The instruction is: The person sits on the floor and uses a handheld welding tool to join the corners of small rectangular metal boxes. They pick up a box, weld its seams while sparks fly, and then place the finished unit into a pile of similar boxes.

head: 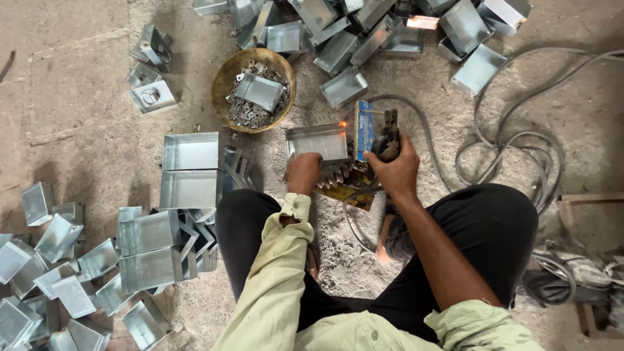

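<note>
We see the left hand [303,170] pressed down on the near edge of a shallow metal box [318,142] lying open side up on the floor [78,97], fingers curled together over its rim. The right hand [393,170] sits just beside the box's right end, fingers closed around the dark handle of a welding tool [388,135]; a small orange spark [343,123] glows at the box's far right corner. Beyond lies a round bowl [224,81] of small metal pieces, and heaps of similar boxes [149,257] lie to the left and ahead. Grey cables [513,140] loop to the right.
</note>
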